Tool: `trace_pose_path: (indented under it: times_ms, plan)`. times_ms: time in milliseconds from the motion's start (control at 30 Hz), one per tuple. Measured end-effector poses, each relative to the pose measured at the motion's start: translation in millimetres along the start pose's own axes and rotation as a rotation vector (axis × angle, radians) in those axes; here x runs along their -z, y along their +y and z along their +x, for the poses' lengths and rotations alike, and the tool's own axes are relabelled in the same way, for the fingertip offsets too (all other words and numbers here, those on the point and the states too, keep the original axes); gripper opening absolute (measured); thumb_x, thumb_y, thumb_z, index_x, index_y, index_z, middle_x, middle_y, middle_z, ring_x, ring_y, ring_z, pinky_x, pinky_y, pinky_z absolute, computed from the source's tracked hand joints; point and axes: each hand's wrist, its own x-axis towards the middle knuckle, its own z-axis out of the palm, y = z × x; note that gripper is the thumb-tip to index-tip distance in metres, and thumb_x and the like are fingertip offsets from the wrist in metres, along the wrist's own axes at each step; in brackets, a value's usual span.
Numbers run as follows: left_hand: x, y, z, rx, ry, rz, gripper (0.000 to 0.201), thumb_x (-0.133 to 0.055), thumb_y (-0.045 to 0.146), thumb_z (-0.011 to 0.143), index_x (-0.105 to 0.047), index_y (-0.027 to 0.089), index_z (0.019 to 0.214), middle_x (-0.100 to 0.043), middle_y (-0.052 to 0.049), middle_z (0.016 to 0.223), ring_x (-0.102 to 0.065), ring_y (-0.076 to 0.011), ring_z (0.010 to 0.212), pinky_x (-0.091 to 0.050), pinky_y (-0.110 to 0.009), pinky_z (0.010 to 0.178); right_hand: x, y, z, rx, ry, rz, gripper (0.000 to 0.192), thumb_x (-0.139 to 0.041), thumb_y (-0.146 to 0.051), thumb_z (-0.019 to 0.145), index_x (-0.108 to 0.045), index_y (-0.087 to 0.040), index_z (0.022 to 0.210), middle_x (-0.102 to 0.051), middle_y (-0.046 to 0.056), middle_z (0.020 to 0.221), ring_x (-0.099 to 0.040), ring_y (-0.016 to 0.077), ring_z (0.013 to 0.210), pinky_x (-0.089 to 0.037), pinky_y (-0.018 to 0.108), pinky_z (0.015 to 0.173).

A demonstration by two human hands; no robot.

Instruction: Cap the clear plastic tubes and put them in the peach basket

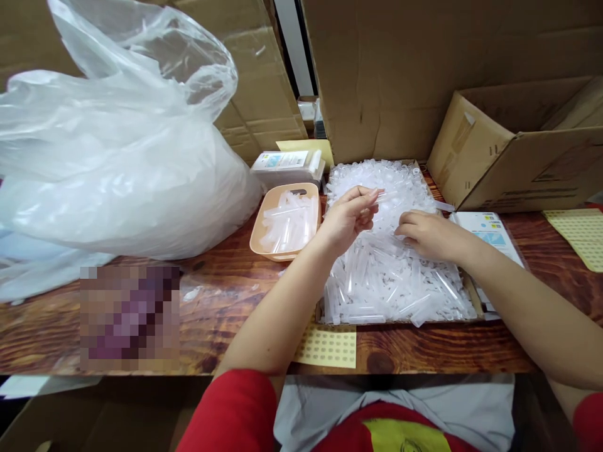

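- Two hands are showing: the left hand [349,216] and the right hand [426,235].
- One shallow cardboard tray [472,295] is lying on the surface, holding clear plastic tubes [391,282] too numerous to count.
- One peach basket [260,229] is holding more tubes, their number unreadable.
- One large plastic bag [117,157] is resting at the left.
- Three yellow sticker sheets are lying flat: one at the front edge [327,348], one at the right [577,229], one behind [301,145].
- One open cardboard box [518,160] is sitting at the right.

A pixelated patch [129,317] well left of the left hand [346,216] hides whatever lies there. The right hand [426,235] covers some tubes [391,282], its fingertips hidden. The cardboard box [522,150] beyond it is cut off by the edge.
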Motion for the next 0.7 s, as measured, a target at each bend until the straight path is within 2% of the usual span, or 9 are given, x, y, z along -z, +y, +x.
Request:
trace_pose_path:
  times_ms: [67, 167, 267, 367, 500, 700]
  plan:
    - [2.5, 0.7, 0.6, 0.01, 0.001, 0.04, 0.005, -0.068, 0.017, 0.093, -0.064, 0.014, 0.092, -0.061, 0.001, 0.068, -0.042, -0.0041, 0.05, -0.03, -0.016, 0.051, 2.5, -3.0, -2.1, 0.003, 0.134, 0.139, 0.014, -0.062, -0.017, 0.09, -0.073, -0.018, 0.099, -0.074, 0.014, 0.108, -0.071, 0.03, 0.102, -0.06, 0.046, 0.09]
    - [7.1, 1.6, 1.1, -0.003, -0.028, 0.114, 0.011, -0.071, 0.019, 0.09, -0.062, 0.014, 0.087, -0.068, -0.004, 0.074, -0.048, -0.0051, 0.052, -0.032, -0.018, 0.052, 13.2, -9.8, -5.9, -0.099, 0.346, 0.473, 0.014, -0.069, -0.032, 0.093, -0.07, -0.022, 0.104, -0.076, 0.011, 0.118, -0.074, 0.0255, 0.104, -0.063, 0.041, 0.088]
    - [10.6, 1.8, 0.5, -0.038, -0.083, 0.184, 0.021, -0.073, 0.023, 0.088, -0.056, 0.016, 0.08, -0.068, -0.003, 0.072, -0.042, -0.0044, 0.049, -0.03, -0.02, 0.052, 22.9, -14.1, -4.0, -0.208, 0.468, 0.688, 0.017, -0.076, -0.037, 0.089, -0.07, -0.025, 0.1, -0.079, 0.006, 0.107, -0.076, 0.0216, 0.093, -0.064, 0.036, 0.082]
    - [11.9, 1.0, -0.8, -0.034, -0.111, 0.242, 0.028, -0.078, 0.027, 0.084, -0.052, 0.018, 0.08, -0.061, 0.002, 0.068, -0.037, -0.0043, 0.051, -0.029, -0.019, 0.052, 27.3, -11.0, 2.7, -0.197, 0.57, 0.574, 0.019, -0.084, -0.039, 0.083, -0.072, -0.026, 0.091, -0.077, 0.002, 0.089, -0.072, 0.0194, 0.077, -0.063, 0.035, 0.072]
    - [11.8, -1.8, -1.5, -0.01, -0.114, 0.297, 0.036, -0.083, 0.032, 0.08, -0.049, 0.02, 0.08, -0.051, 0.005, 0.068, -0.039, -0.006, 0.056, -0.028, -0.019, 0.053, 26.3, -4.4, 7.2, -0.07, 0.674, 0.351, 0.013, -0.085, -0.037, 0.086, -0.078, -0.028, 0.091, -0.072, 0.002, 0.087, -0.067, 0.0193, 0.076, -0.06, 0.037, 0.071]
    - [12.4, -4.1, 0.3, -0.02, -0.138, 0.248, 0.041, -0.083, 0.035, 0.08, -0.045, 0.021, 0.079, -0.042, 0.007, 0.065, -0.034, -0.0064, 0.056, -0.027, -0.019, 0.052, 21.5, -5.0, 3.2, -0.071, 0.792, 0.442, 0.012, -0.085, -0.031, 0.088, -0.08, -0.028, 0.098, -0.069, 0.003, 0.094, -0.065, 0.019, 0.081, -0.057, 0.034, 0.068]
